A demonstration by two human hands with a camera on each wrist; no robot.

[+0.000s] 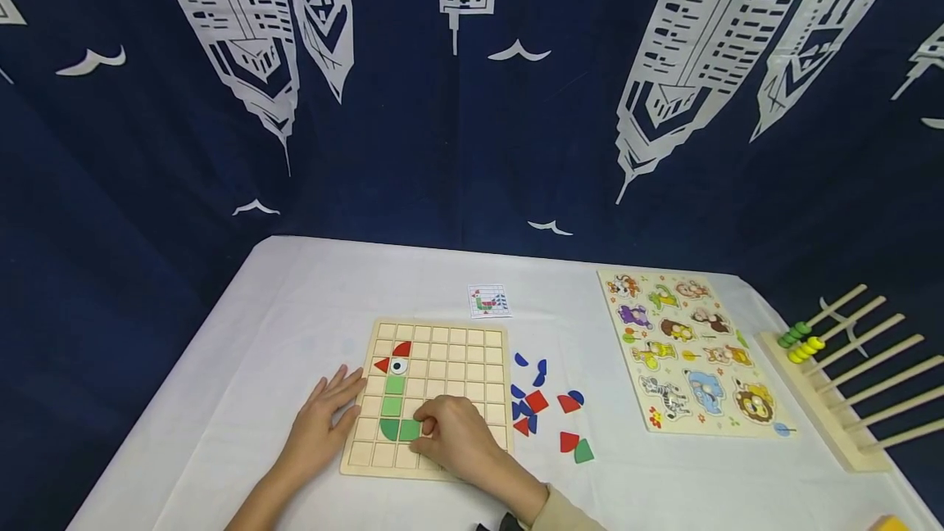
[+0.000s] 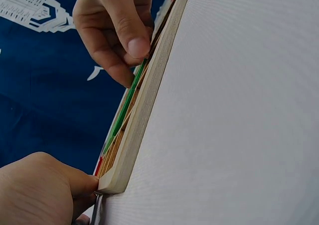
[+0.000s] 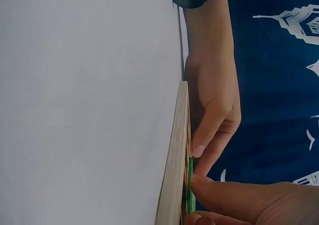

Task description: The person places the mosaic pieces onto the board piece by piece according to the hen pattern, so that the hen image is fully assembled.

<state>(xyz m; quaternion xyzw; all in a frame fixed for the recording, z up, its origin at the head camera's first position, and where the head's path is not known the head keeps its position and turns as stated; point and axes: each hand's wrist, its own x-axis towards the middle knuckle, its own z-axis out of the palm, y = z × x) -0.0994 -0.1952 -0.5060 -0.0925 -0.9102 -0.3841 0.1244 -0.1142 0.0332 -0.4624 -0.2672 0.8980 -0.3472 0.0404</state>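
A wooden grid board [image 1: 475, 351] lies on the table, bearing a red quarter-round piece [image 1: 402, 348], a red triangle [image 1: 381, 364], a white eye piece [image 1: 398, 366], two light green squares and a green quarter-round [image 1: 389, 429]. My right hand [image 1: 457, 437] pinches a green square [image 1: 409, 430] between thumb and index finger in the lower row, beside the quarter-round; in the right wrist view the fingers partly cover the green pieces [image 3: 190, 192]. My left hand [image 1: 317, 428] rests along the board's left edge, fingers extended; its thumb touches the edge in the left wrist view.
Loose blue, red and green pieces [image 1: 537, 401] lie scattered right of the board. A small pattern card [image 1: 490, 301] sits behind it. Farther right are an animal puzzle board [image 1: 693, 351] and a bead rack [image 1: 826, 408] with wooden rods. A dark patterned curtain [image 1: 457, 146] hangs behind.
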